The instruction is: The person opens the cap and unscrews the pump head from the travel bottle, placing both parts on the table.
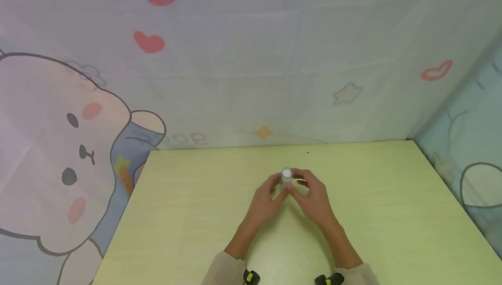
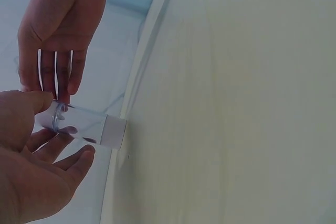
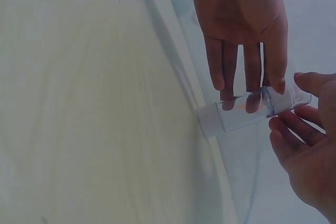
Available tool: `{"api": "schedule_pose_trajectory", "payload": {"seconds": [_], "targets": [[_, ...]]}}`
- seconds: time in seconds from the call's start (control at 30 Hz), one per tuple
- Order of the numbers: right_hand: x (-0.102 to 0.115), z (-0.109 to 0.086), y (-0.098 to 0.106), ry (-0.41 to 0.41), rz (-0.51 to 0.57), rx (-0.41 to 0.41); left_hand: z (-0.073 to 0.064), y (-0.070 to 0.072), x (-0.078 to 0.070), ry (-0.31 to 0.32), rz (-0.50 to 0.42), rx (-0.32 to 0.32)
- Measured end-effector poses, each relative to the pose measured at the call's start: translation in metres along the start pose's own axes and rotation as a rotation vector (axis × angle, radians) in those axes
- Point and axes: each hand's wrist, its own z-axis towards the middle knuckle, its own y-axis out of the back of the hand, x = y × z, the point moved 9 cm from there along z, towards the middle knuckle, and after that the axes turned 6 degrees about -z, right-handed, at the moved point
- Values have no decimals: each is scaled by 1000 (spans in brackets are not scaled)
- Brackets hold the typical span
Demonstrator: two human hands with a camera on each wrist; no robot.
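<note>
Pale sleeves (image 1: 225, 271) nearest; left hand (image 1: 264, 203) and right hand (image 1: 315, 200) pinch clear bottle (image 1: 286, 175) between them, over far half of surface (image 1: 188, 198). Smooth-looking wall could slip if either grip loosens.

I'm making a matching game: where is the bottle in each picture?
Head: bottle right of centre, below the middle.
Left wrist: bottle on the left, just below mid-height.
Right wrist: bottle right of centre, just below mid-height.
Shared landmark: the table, low in head, on the right in left wrist, on the left in right wrist.
</note>
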Motion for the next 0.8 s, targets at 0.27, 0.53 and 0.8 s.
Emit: {"api": "schedule_pose_trajectory", "payload": {"seconds": [0.27,0.53,0.8], "targets": [[0,2,-1,-3,21,-18,0,2,-2,4,17,-42],[1,1,-2,-34,20,-19,2,3,-2,-21,17,-77],[-1,1,-2,-44,31,-20,4,0,4,2,3,-91]]}}
